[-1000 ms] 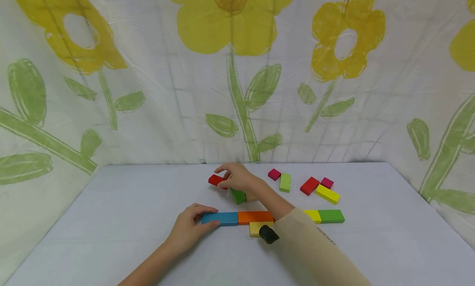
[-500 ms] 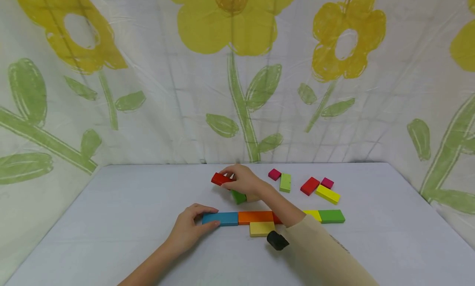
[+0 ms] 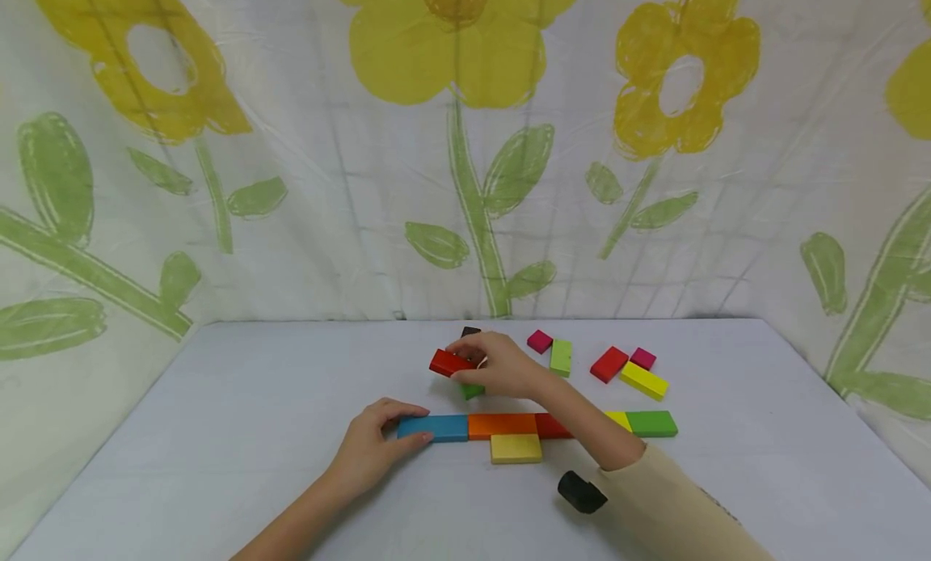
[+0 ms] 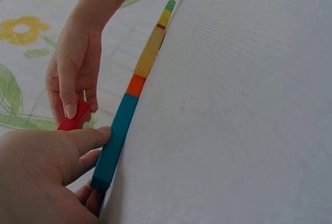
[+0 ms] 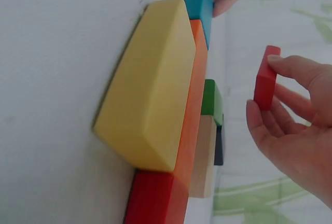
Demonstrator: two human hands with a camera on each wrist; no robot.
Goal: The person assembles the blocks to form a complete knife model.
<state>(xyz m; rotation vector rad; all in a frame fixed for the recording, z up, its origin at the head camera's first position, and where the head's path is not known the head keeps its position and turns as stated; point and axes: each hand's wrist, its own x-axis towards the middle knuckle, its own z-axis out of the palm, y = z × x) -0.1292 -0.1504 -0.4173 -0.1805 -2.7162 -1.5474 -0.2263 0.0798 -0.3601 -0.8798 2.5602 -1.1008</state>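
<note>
Between the thumb and fingertips of my right hand (image 3: 509, 367) is a red block (image 5: 266, 79), raised above the table behind the row. My left hand (image 3: 368, 444) grips the left end of a blue block (image 3: 442, 428), thumb on the near side. Rightward from it in the line come an orange block (image 3: 502, 425), a red one (image 3: 553, 426), a yellow one (image 3: 618, 419) and a green one (image 3: 652, 423). A pale yellow block (image 3: 516, 449) lies against the front of the orange one. The right forearm hides part of the row.
Under and behind the right hand are a green block (image 5: 210, 99), a plain wooden block (image 5: 203, 156) and a dark block (image 3: 470, 331). Farther right lie a light green block (image 3: 561, 357), two magenta cubes, a red block (image 3: 608, 364) and a yellow block (image 3: 643, 381).
My right hand has lifted the red block and carried it a little to the right and nearer. The dark block has come into sight behind it. My left hand stays on the blue block.
</note>
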